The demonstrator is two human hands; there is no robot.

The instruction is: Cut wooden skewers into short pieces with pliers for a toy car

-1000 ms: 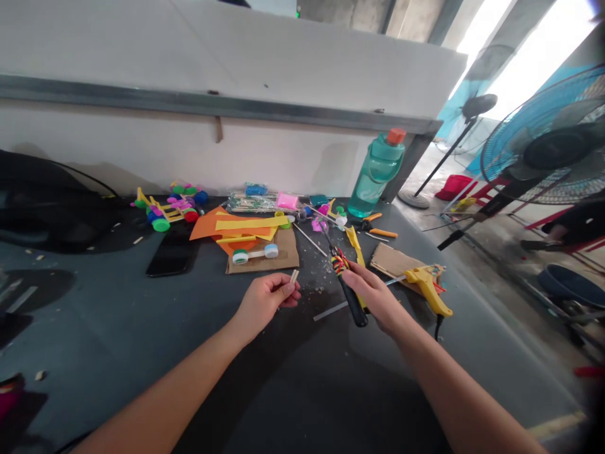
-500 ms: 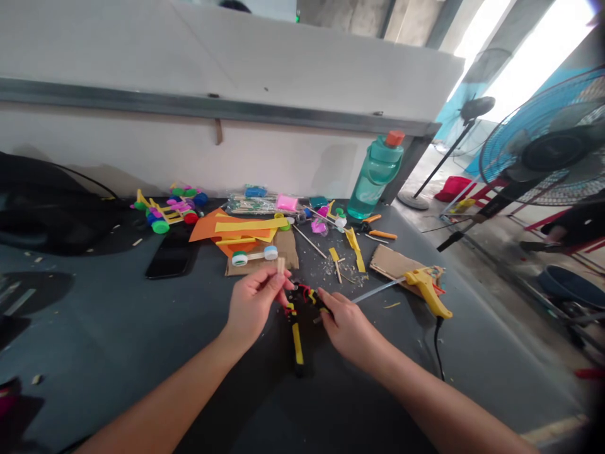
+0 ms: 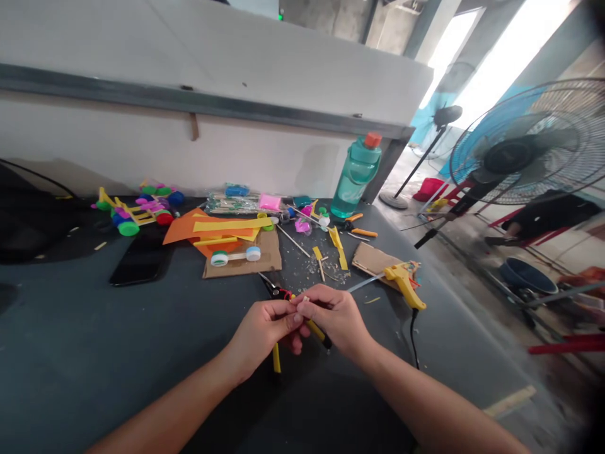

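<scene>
My left hand and my right hand meet fingertip to fingertip above the dark table. Both are closed in a pinch on a small pale wooden stick piece, mostly hidden by the fingers. Under them lie pliers with yellow and black handles, jaws pointing away and handles spread. Just beyond, two bottle caps joined by a stick, a cap axle, rest on a piece of cardboard.
At the right lies a yellow glue gun by another cardboard piece. Farther back stand a green water bottle and small toy cars with coloured wheels. A phone lies left, near orange paper. Orange-handled pliers lie near the bottle.
My right hand has let go of the pliers, which now lie on the table, and has come to my left hand at the stick piece. The view has shifted right.
</scene>
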